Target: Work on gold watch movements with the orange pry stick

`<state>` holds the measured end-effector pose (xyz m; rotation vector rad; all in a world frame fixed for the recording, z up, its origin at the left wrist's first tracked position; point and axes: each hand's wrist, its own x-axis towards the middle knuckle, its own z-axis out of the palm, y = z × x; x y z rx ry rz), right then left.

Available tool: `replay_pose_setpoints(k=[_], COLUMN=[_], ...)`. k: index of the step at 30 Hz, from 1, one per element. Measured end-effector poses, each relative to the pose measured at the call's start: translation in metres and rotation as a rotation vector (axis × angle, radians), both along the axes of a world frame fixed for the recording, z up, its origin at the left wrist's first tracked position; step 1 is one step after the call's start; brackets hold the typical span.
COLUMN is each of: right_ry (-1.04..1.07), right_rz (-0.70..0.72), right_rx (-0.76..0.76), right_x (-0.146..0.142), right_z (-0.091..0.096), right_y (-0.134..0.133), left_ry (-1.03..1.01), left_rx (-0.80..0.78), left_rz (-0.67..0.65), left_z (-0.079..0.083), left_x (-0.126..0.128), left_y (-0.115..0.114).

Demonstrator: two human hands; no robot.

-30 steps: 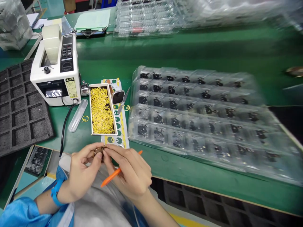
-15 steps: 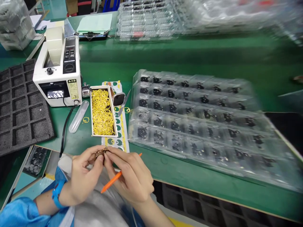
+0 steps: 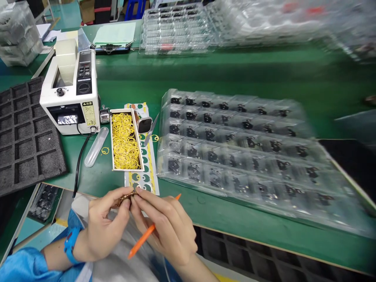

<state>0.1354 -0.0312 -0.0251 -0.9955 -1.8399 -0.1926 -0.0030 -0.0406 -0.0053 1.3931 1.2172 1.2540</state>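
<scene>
Both my hands meet at the near edge of the green table. My left hand (image 3: pixel 105 225) pinches a small brown and gold part (image 3: pixel 125 197) between thumb and fingers. My right hand (image 3: pixel 164 225) pinches the same part from the right and also carries an orange stick (image 3: pixel 147 235) across its palm. Just beyond my fingers lies a strip of yellow and green stickers (image 3: pixel 143 172), and beside it a narrow white box of yellow rings (image 3: pixel 125 135).
A clear blister tray (image 3: pixel 241 156) of small black parts fills the middle and right. A white tape dispenser (image 3: pixel 70 90) stands at the left, with a black foam tray (image 3: pixel 26 133) beside it. More clear trays (image 3: pixel 179 27) and a clipboard (image 3: pixel 113 37) lie at the back.
My hands stay together on the small part, only shifting slightly lower and to the right as the view moves.
</scene>
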Motion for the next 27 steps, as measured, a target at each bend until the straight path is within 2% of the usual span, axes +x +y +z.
replay_pose_setpoints(k=[4, 9, 11, 15, 18, 21, 23, 27], right_ry=[0.068, 0.158, 0.162, 0.191, 0.273, 0.273, 0.257, 0.237], right_rz=[-0.064, -0.054, -0.038, 0.016, 0.045, 0.188, 0.279, 0.369], right_rx=[-0.018, -0.203, -0.255, -0.357, -0.496, -0.67, -0.697, -0.674], right_x=[-0.006, -0.014, -0.012, 0.002, 0.013, 0.017, 0.016, 0.013], right_z=[-0.002, -0.002, 0.001, 0.009, 0.015, 0.018, 0.018, 0.018], right_y=[0.001, 0.006, 0.004, -0.004, -0.007, -0.005, -0.003, -0.001], left_ry=[-0.041, -0.324, -0.404, -0.414, -0.395, -0.378, -0.374, -0.338], left_rx=[-0.107, -0.465, -0.56, -0.585, -0.573, -0.608, -0.652, -0.699], left_rz=[-0.007, -0.031, -0.035, -0.042, -0.094, -0.174, -0.237, -0.298], left_z=[-0.001, -0.007, -0.01, -0.01, -0.005, 0.002, 0.006, 0.01], left_x=[0.001, 0.001, 0.0, -0.004, -0.009, -0.014, -0.015, -0.016], left_y=[0.003, 0.019, 0.025, 0.031, 0.033, 0.034, 0.034, 0.034])
